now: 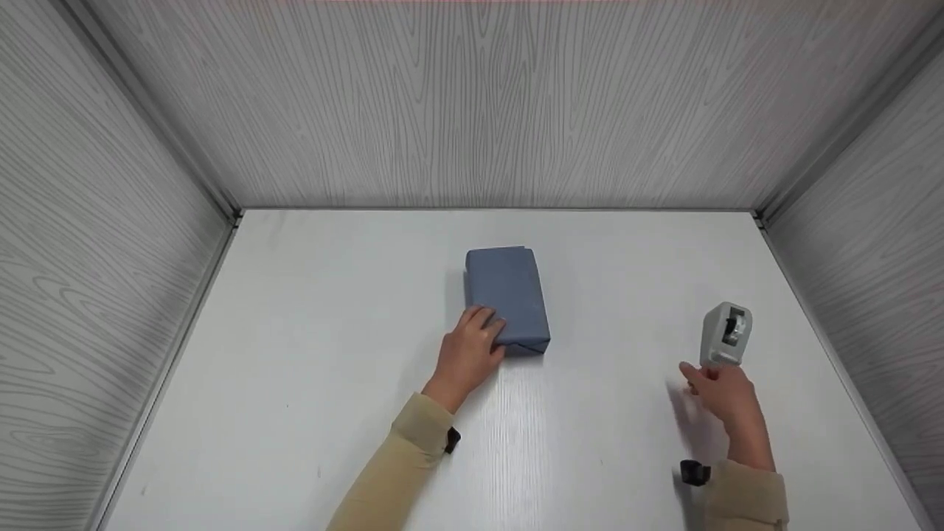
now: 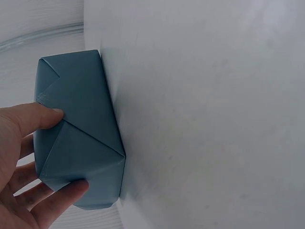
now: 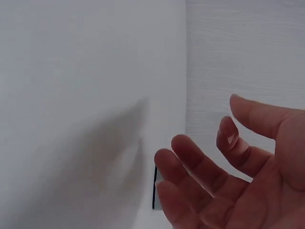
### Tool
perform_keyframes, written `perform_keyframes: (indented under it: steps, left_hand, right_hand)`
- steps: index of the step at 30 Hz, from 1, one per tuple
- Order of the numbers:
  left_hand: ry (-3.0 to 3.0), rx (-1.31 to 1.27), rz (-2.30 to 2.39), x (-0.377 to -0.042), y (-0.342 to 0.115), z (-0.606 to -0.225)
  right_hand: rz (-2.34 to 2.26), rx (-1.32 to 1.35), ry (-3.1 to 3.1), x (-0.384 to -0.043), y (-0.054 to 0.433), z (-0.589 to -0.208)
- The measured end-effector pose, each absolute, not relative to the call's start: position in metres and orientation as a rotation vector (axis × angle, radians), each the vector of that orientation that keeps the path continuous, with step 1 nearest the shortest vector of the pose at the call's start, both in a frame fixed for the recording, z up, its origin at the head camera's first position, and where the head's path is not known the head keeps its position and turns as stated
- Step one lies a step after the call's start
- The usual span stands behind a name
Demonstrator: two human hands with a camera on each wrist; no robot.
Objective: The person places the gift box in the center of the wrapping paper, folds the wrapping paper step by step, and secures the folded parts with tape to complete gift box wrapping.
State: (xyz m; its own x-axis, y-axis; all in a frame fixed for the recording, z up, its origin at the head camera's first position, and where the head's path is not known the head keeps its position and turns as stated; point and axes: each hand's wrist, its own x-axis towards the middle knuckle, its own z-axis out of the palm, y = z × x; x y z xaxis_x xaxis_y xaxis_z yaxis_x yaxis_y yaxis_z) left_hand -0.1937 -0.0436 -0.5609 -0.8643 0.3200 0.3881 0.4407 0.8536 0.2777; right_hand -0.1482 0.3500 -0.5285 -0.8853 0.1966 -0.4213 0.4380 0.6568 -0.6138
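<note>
In the head view a blue paper-wrapped box [image 1: 509, 291] lies flat on the white table. My left hand [image 1: 468, 350] grips its near left corner. The left wrist view shows the folded end of the box [image 2: 86, 109], with the left thumb [image 2: 40, 117] on the end flap and fingers around the lower side. My right hand [image 1: 726, 394] hovers at the near end of a grey tape dispenser [image 1: 726, 332]. In the right wrist view the right fingers are loosely bent; a small clear glossy piece, apparently tape [image 3: 232, 139], clings to the index fingertip.
Grey wood-grain panels [image 1: 472, 103] stand behind and on both sides of the table [image 1: 295, 332]. A dark sliver of the dispenser [image 3: 156, 191] shows behind the right fingers. Black wrist cameras [image 1: 695, 473] sit at both cuffs.
</note>
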Motion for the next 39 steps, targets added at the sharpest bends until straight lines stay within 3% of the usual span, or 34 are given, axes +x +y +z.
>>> perform_keyframes:
  steps: [10, 22, 29, 39]
  left_hand:
    - [-2.702, -0.569, -0.526, -0.193, -0.043, -0.561]
    - [-2.733, -0.564, -0.483, -0.191, -0.043, -0.558]
    - [-2.742, -0.554, -0.465, -0.191, -0.043, -0.558]
    - [-2.731, -0.553, -0.471, -0.192, -0.043, -0.562]
  right_hand:
    - [-1.26, -0.04, 2.467, -0.153, 0.283, -0.536]
    - [-1.419, -0.419, 2.243, -0.158, 0.212, -0.538]
    - [-1.501, -0.487, 2.086, -0.165, 0.178, -0.54]
    - [-1.626, -0.367, 1.989, -0.174, 0.153, -0.546]
